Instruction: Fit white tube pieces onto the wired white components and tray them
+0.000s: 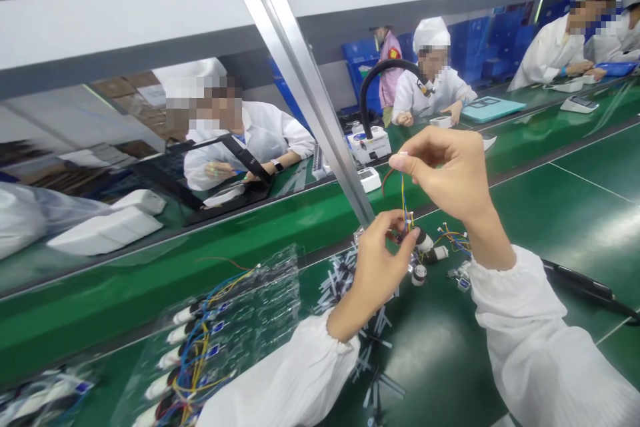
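Observation:
Thin coloured wires (403,192), yellow, blue and red, run upright between my two hands. My right hand (453,173) pinches their upper end, where a small white connector shows at the fingertips. Lower down, my left hand (377,263) grips the wires between thumb and fingers; what else lies inside its grip is hidden. A red wire (386,181) curves off to the left of the bundle. Just beyond the left hand's fingertips lie black-and-white cylindrical parts (439,253), and more loose wires (453,237) with small white plugs lie beside them.
Short grey strips (333,283) are scattered near my left forearm. A clear plastic tray (273,303) at left holds several wired cylindrical parts (167,355). A black-handled tool (580,283) lies right. A metal post (305,73) rises ahead; co-workers (260,130) sit across the green bench.

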The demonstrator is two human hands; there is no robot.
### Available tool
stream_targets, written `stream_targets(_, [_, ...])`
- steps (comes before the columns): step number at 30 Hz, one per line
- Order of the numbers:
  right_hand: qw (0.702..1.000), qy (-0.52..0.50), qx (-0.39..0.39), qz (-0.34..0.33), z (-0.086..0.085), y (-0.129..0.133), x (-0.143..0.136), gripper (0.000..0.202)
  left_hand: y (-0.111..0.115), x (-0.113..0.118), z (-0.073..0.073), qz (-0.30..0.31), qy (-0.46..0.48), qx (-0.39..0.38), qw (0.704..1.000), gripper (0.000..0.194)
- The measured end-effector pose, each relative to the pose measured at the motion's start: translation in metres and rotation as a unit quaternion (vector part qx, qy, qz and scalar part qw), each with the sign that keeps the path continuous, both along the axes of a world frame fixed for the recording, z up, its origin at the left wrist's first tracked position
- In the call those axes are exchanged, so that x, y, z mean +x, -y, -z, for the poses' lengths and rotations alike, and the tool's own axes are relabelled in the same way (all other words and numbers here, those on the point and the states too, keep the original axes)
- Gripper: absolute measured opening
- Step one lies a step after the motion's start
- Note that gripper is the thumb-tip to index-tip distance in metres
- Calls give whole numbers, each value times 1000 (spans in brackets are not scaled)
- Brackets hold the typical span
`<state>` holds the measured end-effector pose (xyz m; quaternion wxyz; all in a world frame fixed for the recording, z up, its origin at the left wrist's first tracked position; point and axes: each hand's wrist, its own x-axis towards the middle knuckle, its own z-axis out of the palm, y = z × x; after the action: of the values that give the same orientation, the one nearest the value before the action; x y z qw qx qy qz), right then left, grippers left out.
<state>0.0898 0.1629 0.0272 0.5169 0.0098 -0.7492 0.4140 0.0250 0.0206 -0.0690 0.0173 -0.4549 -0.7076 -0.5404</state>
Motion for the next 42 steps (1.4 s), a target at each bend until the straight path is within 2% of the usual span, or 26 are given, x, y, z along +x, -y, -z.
stream_targets(4, [1000,-10,7,4,2,5,-3,24,3,-4,3,-5,-38,5,999,9])
stream_targets(7, [999,-38,12,1,3,4,-4,20,6,-9,8,5,-34,15,999,9])
stream_targets(16, [997,-72,4,23,0,2,0,19,14,-11,22,59,-56,39,996,29])
stream_targets(19, [997,-73,7,23,0,4,1,19,10,-8,31,44,-3,58,997,42])
stream_targets(25, [996,-90,-8,22,0,7,1,17,1,10,54,-44,110,85,989,70])
stream_targets(27, [995,-90,-20,24,0,6,0,18,-1,15,62,-24,208,80,975,73])
stream_targets(30, [999,-41,-16,-7,2,2,-3,20,-2,17,70,78,337,31,938,56])
stream_targets(32, [1000,-19,-16,2,3,-2,-6,21,0,16,69,116,349,-3,930,45])
stream_targets(35, [996,-52,-36,69,5,-7,-8,18,4,17,64,125,312,-21,942,46])
stream_targets(39, [999,-11,-17,41,3,-9,-1,19,10,20,58,121,265,-32,956,51])
stream_targets(42, [997,-30,-16,69,1,-7,4,15,12,22,58,119,286,-29,950,53])
